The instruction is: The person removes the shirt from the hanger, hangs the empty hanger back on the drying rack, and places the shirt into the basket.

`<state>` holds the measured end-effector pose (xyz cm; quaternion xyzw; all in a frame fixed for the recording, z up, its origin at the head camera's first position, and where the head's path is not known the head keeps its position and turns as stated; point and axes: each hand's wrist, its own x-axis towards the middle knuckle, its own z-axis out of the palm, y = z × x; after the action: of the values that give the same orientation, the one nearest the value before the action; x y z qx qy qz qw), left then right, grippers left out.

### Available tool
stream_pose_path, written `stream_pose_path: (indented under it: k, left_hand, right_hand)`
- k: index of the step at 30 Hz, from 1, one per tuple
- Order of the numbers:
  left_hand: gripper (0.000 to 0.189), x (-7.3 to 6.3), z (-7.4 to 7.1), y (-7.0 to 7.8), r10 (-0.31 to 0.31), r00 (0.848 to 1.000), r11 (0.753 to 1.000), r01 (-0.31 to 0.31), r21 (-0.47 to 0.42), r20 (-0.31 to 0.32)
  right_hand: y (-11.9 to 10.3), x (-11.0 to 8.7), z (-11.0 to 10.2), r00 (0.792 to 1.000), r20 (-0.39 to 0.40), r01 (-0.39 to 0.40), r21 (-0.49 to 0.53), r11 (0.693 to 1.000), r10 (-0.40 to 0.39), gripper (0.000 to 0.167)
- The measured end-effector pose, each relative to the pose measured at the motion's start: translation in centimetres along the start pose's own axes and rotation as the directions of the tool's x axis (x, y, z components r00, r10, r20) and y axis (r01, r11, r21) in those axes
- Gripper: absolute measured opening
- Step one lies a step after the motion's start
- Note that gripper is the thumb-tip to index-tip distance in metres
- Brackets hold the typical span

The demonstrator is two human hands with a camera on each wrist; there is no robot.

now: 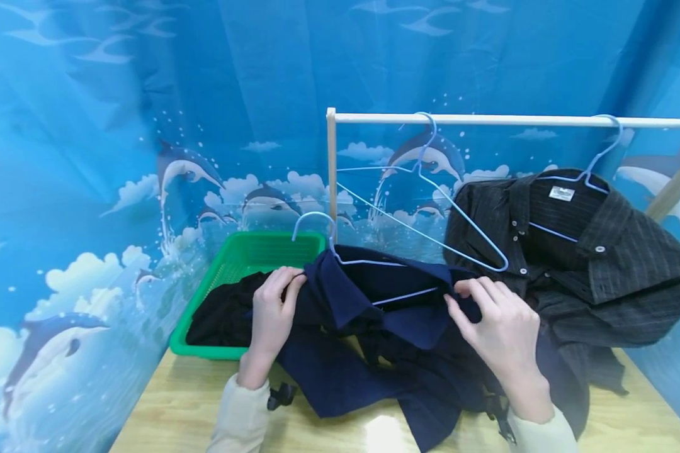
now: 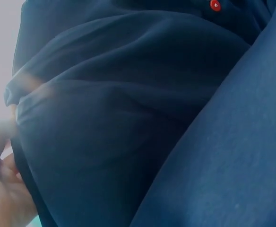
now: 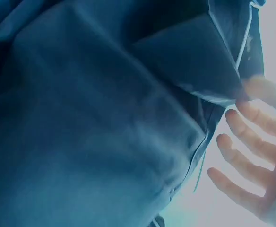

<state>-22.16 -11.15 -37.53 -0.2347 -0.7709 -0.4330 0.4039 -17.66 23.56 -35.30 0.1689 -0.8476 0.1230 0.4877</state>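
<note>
A navy shirt (image 1: 340,377) with a collar hangs over a light blue hanger (image 1: 315,214), whose hook sticks up above the neck opening. At the shirt's left shoulder in the head view, my left hand (image 1: 273,311) pinches the cloth between thumb and fingers. My right hand (image 1: 501,327) pinches the other side near the collar. The right wrist view shows thumb and forefinger at the collar edge, with the other fingers (image 3: 244,163) spread apart. Navy cloth fills most of the left wrist view, where a red button (image 2: 215,5) shows at the top.
A green basket (image 1: 177,345) at the left contains black clothing (image 1: 221,311). Behind the shirt stands a rack with a white rail (image 1: 515,119). From it hang a bare blue hanger (image 1: 467,220) and a dark striped shirt (image 1: 629,283). Everything stands over a wooden table (image 1: 164,402).
</note>
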Motion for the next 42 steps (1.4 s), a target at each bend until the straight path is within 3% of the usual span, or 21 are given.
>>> stream_pose_path:
  k: [4, 9, 14, 20, 25, 28, 35, 42]
  left_hand:
    - [0.009, 0.1, -0.1, 0.1, 0.009, 0.999, 1.000, -0.008, -0.004, 0.051]
    - [0.008, 0.1, 0.1, 0.5, 0.053, 0.993, 0.998, -0.055, 0.011, 0.108]
    - [0.006, 0.1, 0.4, 1.2, 0.086, 0.990, 0.996, -0.087, -0.002, 0.114]
    - [0.007, 0.1, 0.3, 1.8, 0.091, 0.991, 0.995, -0.087, -0.042, 0.100]
    - [0.008, 0.0, 0.3, 1.7, 0.076, 0.994, 0.996, -0.072, -0.059, 0.081]
    - [0.008, 0.0, 0.2, 1.5, 0.071, 0.993, 0.996, -0.065, -0.064, 0.091]
    - [0.008, 0.1, 0.0, 1.6, 0.097, 0.989, 0.992, -0.086, -0.097, 0.115]
    - [0.009, 0.3, -0.2, 1.9, 0.073, 0.990, 0.989, -0.056, -0.140, 0.120]
  right_hand:
    - [0.8, 0.1, -0.3, 0.994, -0.096, -0.062, -0.036, 0.997, 0.058, 0.010]
    - [2.0, 0.2, -1.1, 0.972, -0.191, -0.150, -0.075, 0.986, 0.133, 0.015]
    - [2.6, 0.3, -2.1, 0.956, -0.218, -0.222, -0.089, 0.971, 0.198, 0.014]
    - [3.3, 0.1, -2.2, 0.953, -0.216, -0.239, -0.097, 0.966, 0.214, 0.018]
    - [3.5, -0.1, -1.9, 0.976, -0.108, -0.199, -0.091, 0.976, 0.189, 0.017]
    - [3.4, -0.2, -1.7, 0.976, -0.062, -0.213, -0.072, 0.974, 0.209, 0.016]
    - [3.6, -0.1, -1.4, 0.963, -0.123, -0.252, -0.118, 0.960, 0.238, 0.018]
    - [3.8, -0.3, -1.0, 0.961, -0.107, -0.265, -0.083, 0.961, 0.256, 0.014]
